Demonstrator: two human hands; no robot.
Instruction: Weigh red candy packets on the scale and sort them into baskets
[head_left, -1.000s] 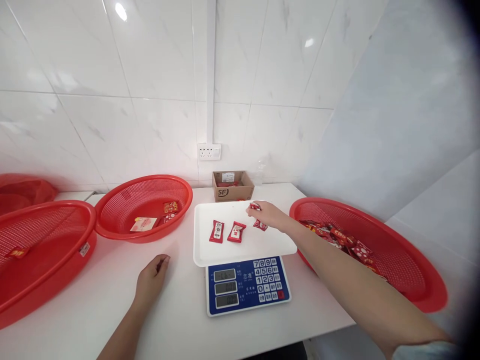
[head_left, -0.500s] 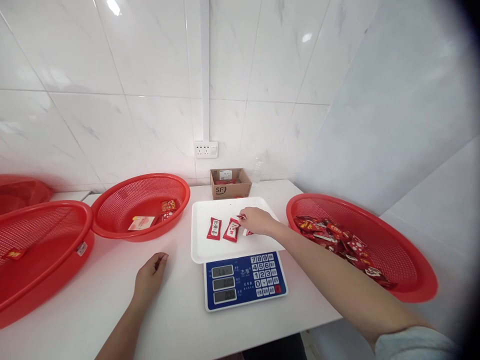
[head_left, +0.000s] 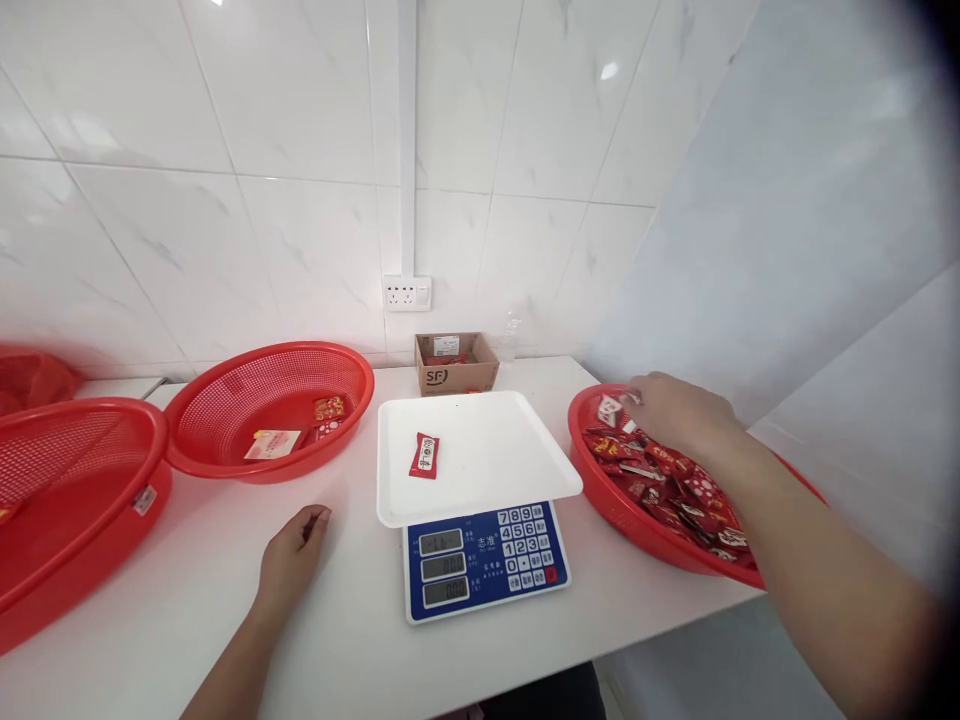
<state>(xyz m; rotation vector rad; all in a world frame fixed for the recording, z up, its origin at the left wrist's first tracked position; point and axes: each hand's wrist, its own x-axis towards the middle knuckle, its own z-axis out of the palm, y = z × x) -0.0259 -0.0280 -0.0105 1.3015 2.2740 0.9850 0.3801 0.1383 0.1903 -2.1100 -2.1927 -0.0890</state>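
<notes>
My right hand (head_left: 675, 412) hovers over the far rim of the right red basket (head_left: 600, 480), fingers curled round small red candy packets; one red-and-white packet (head_left: 607, 408) shows at the fingertips. Many red candy packets (head_left: 675, 490) fill that basket. A single red packet (head_left: 424, 455) lies on the white tray (head_left: 495, 450) of the blue-faced scale (head_left: 486, 560). My left hand (head_left: 289, 558) rests on the white table left of the scale, fingers loosely curled, holding nothing.
A red mesh basket (head_left: 225, 395) at centre left holds a few packets and a card. A larger red basket (head_left: 75, 500) sits at the far left. A small cardboard box (head_left: 454, 365) stands against the tiled wall below a socket (head_left: 406, 293).
My right hand lifted packets off the scale tray and swung right over the right basket. One packet stays on the tray. The left hand has not moved.
</notes>
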